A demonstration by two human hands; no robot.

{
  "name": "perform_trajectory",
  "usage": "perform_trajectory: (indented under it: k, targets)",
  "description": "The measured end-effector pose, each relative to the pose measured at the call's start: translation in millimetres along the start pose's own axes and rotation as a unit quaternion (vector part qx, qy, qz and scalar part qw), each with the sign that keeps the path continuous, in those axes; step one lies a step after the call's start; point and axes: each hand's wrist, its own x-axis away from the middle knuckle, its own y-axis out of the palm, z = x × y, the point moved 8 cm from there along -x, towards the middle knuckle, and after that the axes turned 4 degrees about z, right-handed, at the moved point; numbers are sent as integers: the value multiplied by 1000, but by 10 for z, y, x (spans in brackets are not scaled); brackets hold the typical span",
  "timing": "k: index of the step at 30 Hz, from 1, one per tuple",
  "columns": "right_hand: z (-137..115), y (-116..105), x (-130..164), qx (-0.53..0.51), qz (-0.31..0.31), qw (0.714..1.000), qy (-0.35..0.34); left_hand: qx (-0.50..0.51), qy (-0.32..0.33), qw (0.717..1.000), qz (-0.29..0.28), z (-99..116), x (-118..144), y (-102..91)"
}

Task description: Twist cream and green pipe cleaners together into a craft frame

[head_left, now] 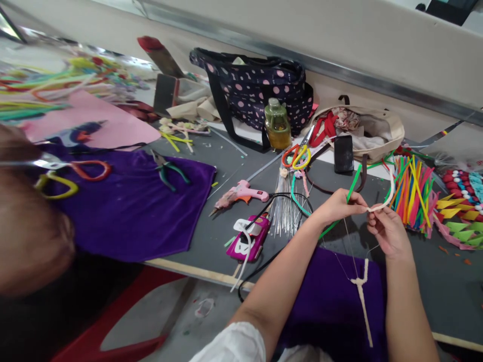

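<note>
White pipe cleaner [383,203] stretches between both hands over the grey counter [226,236], seen from the head camera. The left hand [339,206] pinches one end between thumb and fingertips, a narrow grip closed on the stem; the right hand [388,234] pinches it just beside, fingers curled, so the short span between them stays taut enough to bend or twist. The free end arcs up towards the bundle of coloured pipe cleaners [413,196], which lies near the right hand, within easy reach. Below the hands, thin wires run down to a twisted white piece [362,291] lying on a purple cloth [324,301], which cushions the work in front of the person.

Farther left on the counter lie a pink glue gun [241,193], a pink case [251,239] and a bunch of thin metal wires [285,213]. Scissors with orange and yellow handles [298,156] lie near an oil bottle [278,124] and a spotted dark bag [260,90]. A black phone [343,154] rests against a beige bag [377,128]. Green-handled pliers [168,171] sit on a second purple cloth [132,201].
</note>
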Motion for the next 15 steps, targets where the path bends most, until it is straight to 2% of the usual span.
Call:
perform_trajectory:
  k: [5,8,15]
  targets:
    - [2,79,22,28,-40,999,19,-39,8,999,9,-10,-7,-13]
    - [3,81,32,75,-38,996,8,-46,10,999,17,-29,-16,-34]
    - [-96,39,46,188,6,976,-111,-59,-5,998,21,-53,-19,-37]
